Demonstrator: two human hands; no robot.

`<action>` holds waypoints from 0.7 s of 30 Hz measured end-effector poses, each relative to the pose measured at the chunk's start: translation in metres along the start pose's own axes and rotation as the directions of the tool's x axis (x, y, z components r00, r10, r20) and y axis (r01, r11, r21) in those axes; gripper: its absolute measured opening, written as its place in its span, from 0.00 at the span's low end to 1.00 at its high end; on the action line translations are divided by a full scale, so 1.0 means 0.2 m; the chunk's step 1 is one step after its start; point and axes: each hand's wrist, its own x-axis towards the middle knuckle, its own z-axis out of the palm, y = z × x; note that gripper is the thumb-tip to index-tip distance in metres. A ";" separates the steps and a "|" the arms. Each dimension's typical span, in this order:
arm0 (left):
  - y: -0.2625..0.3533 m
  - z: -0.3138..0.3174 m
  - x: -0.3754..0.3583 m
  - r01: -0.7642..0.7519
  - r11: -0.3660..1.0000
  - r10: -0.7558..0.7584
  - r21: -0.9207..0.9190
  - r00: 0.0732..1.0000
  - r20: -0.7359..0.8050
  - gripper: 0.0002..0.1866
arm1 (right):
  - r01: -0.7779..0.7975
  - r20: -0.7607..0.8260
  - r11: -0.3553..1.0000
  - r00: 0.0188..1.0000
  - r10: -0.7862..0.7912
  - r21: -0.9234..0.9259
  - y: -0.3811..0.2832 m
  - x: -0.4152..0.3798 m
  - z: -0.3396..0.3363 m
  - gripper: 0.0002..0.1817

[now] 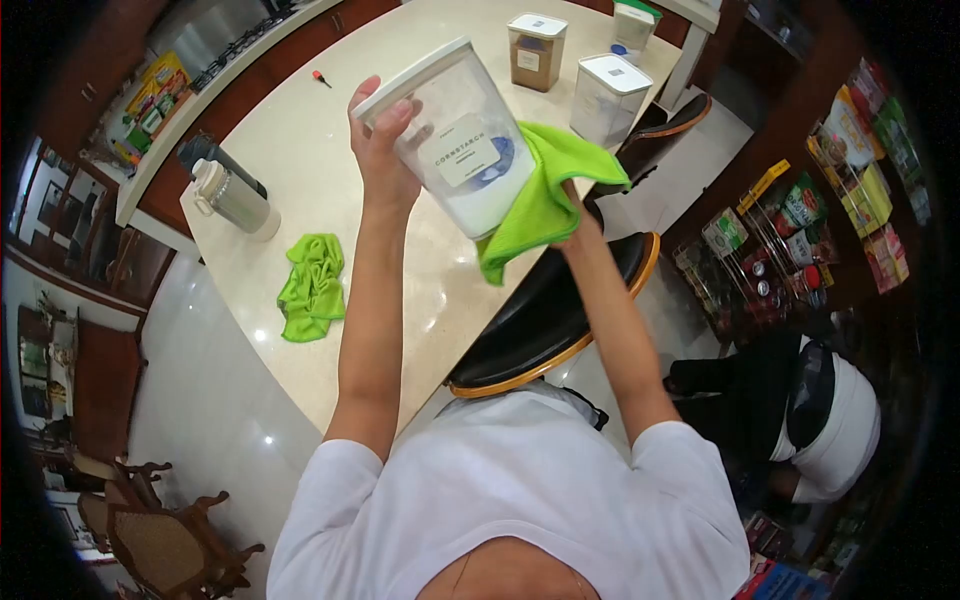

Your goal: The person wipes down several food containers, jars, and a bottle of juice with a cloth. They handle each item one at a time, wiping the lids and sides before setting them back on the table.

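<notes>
On the left of the counter (300, 160) lies a spare green cloth (312, 288), crumpled, well apart from me, with a metal flask (232, 195) farther left near the edge.

My left hand (385, 150) is clamped around the left side and top corner of the cornstarch container (462, 140); my fingers (398, 112) curl over the white lid's edge and hold the container up off the counter, tilted. White powder sits in its lower part.

My right hand (575, 215) is mostly hidden under the green rag (545, 195). It is bunched around the rag, which presses against the container's right wall, so I judge I am midway through wiping the outside. The next move would call for turning the container with my left fingers to bring an unwiped face to the rag, keeping the lid pinched so nothing spills.

Farther right and farther away stand a brown-filled container (535, 52) and a white container (610, 95), untouched.
</notes>
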 end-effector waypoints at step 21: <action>-0.01 0.20 -0.05 0.044 0.996 -0.058 0.073 0.977 0.203 0.45 | 0.547 0.078 0.817 0.836 -0.543 -0.183 -0.43 -0.04 0.04 0.29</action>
